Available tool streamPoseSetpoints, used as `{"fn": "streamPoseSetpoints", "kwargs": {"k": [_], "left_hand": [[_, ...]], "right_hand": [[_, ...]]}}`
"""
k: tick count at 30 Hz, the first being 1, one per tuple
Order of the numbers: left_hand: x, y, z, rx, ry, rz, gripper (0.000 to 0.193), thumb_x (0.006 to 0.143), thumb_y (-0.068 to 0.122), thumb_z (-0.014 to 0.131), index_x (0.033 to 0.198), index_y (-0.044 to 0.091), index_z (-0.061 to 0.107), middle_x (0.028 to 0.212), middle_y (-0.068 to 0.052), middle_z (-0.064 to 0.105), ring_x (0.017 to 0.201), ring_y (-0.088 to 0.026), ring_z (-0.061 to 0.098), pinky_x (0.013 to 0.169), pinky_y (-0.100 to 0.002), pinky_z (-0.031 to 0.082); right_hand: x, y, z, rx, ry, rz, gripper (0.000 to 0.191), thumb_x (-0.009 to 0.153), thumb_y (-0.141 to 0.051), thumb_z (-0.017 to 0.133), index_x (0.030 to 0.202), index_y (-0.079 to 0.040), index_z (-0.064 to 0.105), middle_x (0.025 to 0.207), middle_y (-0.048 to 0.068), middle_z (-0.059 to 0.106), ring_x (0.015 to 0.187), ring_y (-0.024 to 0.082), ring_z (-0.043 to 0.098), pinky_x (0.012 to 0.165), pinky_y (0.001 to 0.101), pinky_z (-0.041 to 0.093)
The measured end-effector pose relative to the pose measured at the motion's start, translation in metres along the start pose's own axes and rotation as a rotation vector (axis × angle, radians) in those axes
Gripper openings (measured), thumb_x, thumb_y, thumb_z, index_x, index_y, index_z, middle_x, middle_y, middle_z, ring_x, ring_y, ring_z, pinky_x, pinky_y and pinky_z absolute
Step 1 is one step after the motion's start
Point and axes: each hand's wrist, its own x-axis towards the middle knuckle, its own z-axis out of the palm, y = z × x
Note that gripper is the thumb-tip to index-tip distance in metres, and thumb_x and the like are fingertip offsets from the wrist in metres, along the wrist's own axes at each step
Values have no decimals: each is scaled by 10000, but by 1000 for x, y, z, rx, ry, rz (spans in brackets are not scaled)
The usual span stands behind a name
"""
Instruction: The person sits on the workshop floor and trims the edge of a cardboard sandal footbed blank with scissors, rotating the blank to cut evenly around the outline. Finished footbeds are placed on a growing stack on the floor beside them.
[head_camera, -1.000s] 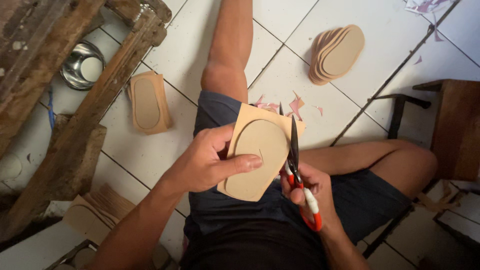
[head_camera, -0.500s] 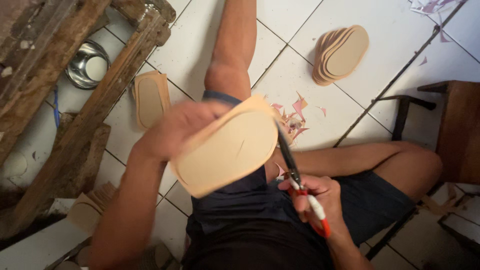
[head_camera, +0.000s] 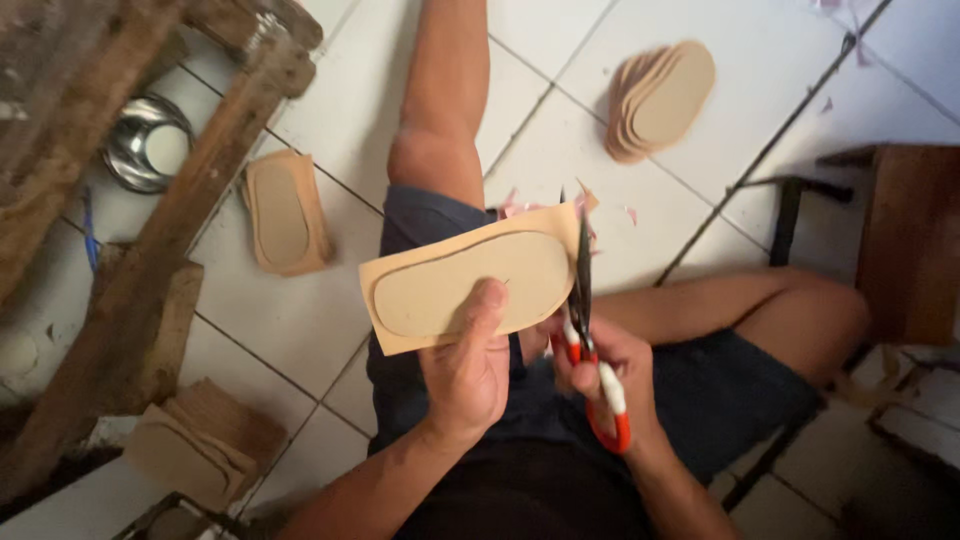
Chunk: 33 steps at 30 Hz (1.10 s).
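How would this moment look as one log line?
left hand: holds tan sheet | right hand: red-handled scissors at sheet's right edge | cut soles stacked on floor

White tiled floor (head_camera: 330, 330) w/ dark grout lines. Far right: stack of cut tan soles (head_camera: 662, 98). Left: one marked tan sheet (head_camera: 285, 212) flat on floor, just beside a rough wooden frame (head_camera: 130, 260). Far left: metal bowl (head_camera: 150, 152). Near left: pile of tan sheets (head_camera: 200, 445). Right: brown wooden stool (head_camera: 900, 240). Pink scraps (head_camera: 515, 203) on floor.
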Motion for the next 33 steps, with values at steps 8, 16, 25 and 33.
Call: {"fn": "streamPoseSetpoints", "kwargs": {"k": [8,16,25,33], "left_hand": [[22,27,2,118,-89,-124,363,1004,-59,578,1366,-58,542,1292,-156,652,1207,-255,646,1094,-432,516],[51,53,4,246,-228,-239,419,954,-59,643,1358,-50,531,1210,-129,666,1121,-232,666,1010,-392,541],[89,81,6,526,-590,-277,499,917,-27,658,1393,-44,507,1244,-130,684,1198,-213,674,1078,-364,542],[102,87,1,486,-424,-254,449,993,19,667,1412,-62,527,1248,-113,683,1124,-164,676,1017,-322,553]], "right_hand": [[-5,-7,-1,8,76,174,830,719,-605,836,1171,78,700,646,-12,520,523,80,441,469,240,320],[-6,-6,-7,22,52,131,792,728,-583,834,1167,62,698,667,-2,555,535,84,474,469,234,343],[-8,-1,-12,36,2,149,768,739,-573,842,1160,57,716,696,-29,552,584,63,463,508,227,319],[-18,-3,-25,-86,21,267,664,678,-475,887,1023,81,775,615,-3,567,425,42,428,378,216,272]]}}
